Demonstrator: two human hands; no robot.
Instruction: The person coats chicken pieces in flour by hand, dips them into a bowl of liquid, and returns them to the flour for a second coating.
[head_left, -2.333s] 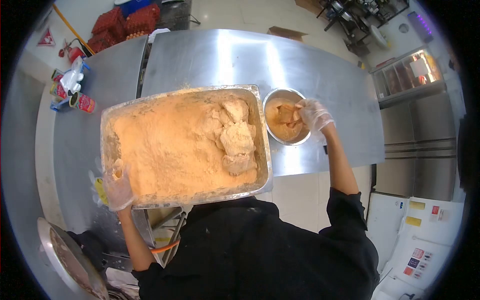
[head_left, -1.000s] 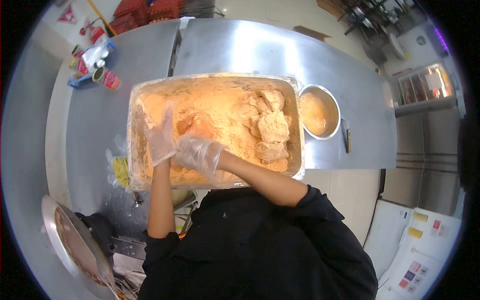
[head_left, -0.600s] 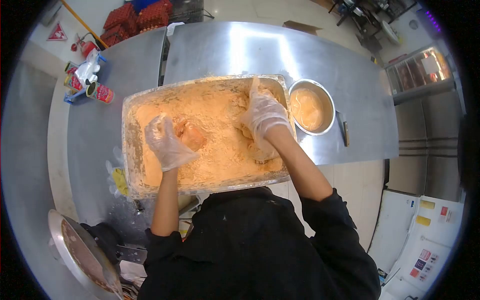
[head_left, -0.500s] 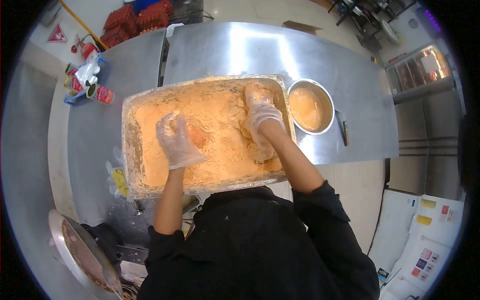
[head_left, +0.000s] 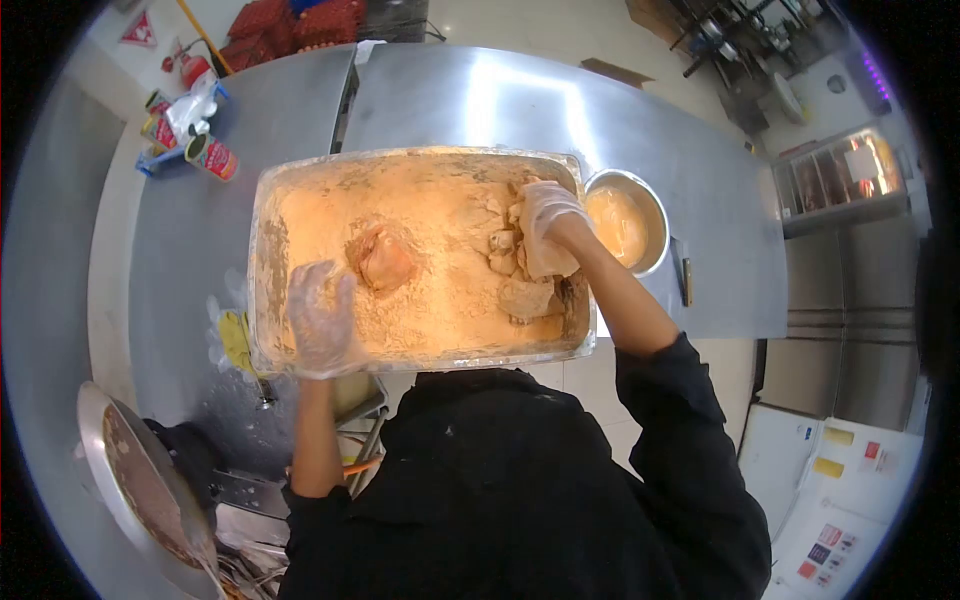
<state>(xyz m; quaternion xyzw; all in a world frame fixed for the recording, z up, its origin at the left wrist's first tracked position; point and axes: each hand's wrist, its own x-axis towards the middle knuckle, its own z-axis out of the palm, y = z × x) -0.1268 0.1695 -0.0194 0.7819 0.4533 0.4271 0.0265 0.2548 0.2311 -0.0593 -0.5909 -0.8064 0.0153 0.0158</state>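
In the head view, a raw piece of meat [head_left: 387, 262] lies in the left half of a wide metal tray [head_left: 430, 364], bedded in pale orange flour [head_left: 440, 215]. It will probably be soft, damp and slippery where bare and fairly light; the floured sides should give the better hold, with fingers beneath it.

The gloved left hand [head_left: 325, 318] is open over the tray's near left part, fingers loosely spread, holding nothing visible, just beside the meat. The gloved right hand [head_left: 550, 220] is bent down over the coated pieces [head_left: 527, 299] at the tray's right end; its fingertips are hidden, so I cannot tell whether it grips one. Those pieces look limp, and their coating could rub off.

They crowd that end against the wall. Just beyond stands a bowl [head_left: 658, 225] of cloudy liquid, with what looks like a knife [head_left: 687, 284] on the bench [head_left: 730, 300] beside it. A can [head_left: 212, 157] stands well apart, left.
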